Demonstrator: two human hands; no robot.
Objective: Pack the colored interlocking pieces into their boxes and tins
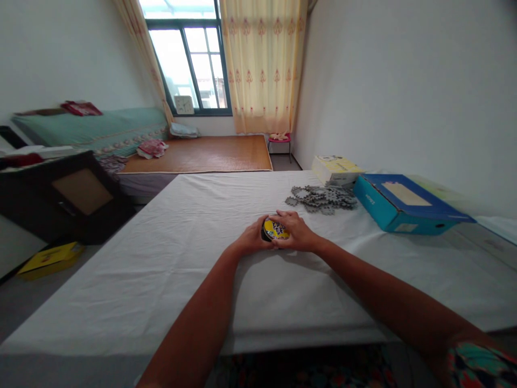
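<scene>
A small round tin [276, 229] with a yellow printed lid and a dark side is between my two hands, low over the white cloth of the table. My left hand [255, 236] is closed around its left side. From the right, my right hand [297, 230] grips the lid's edge, with fingers over the far rim and the thumb at the near side. Part of the tin is hidden behind the fingers. Beyond my right hand lies a heap of flat grey gear-shaped pieces [323, 198].
A blue box [407, 202] and a yellow-and-white box [335, 168] stand at the table's right. The white-covered table [161, 258] extends to my left. Beyond it is a bed with a brown mat [214, 153]. A dark cabinet [68, 194] and yellow box [50, 260] are at left.
</scene>
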